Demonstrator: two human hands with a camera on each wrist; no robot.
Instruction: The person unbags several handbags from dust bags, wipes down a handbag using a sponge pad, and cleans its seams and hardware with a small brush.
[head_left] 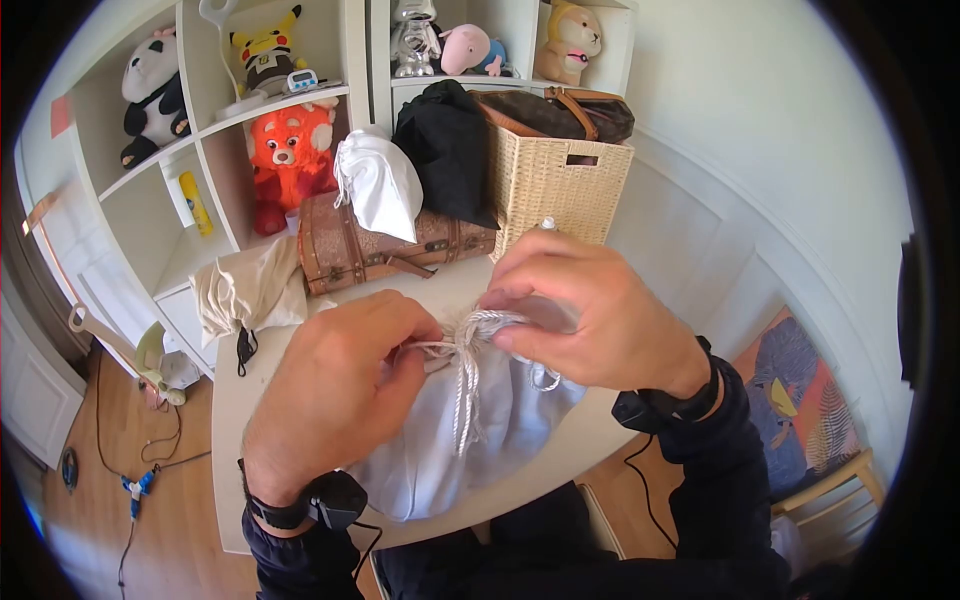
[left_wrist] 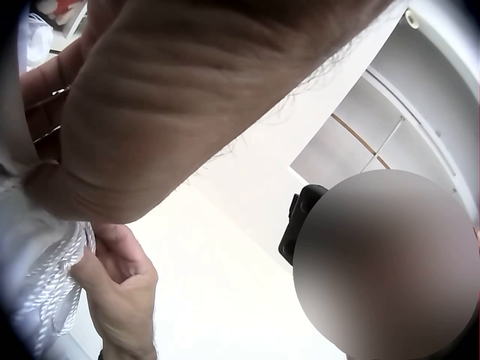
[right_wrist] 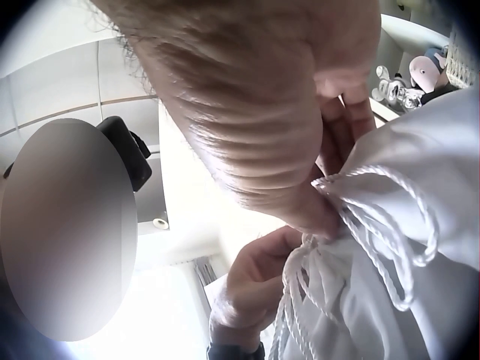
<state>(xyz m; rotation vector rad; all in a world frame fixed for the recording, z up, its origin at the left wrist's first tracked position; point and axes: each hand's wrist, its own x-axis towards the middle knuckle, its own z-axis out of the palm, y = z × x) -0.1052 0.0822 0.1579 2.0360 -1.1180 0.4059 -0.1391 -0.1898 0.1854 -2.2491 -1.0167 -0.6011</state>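
Observation:
A white cloth drawstring bag rests on the table in front of me, its neck gathered. White twisted cords are looped at the neck and hang down its front. My left hand pinches the drawstring at the left side of the neck. From the right side, my right hand pinches the drawstring between thumb and fingers, close to the gathered cloth. In the right wrist view, cord loops hang beside the right thumb. The left wrist view shows more cords near the right hand's fingertips.
Behind the bag on the table stand a brown suitcase, a white pouch, a black bag and a wicker basket. A beige drawstring bag lies at the left edge. Shelves with plush toys rise behind.

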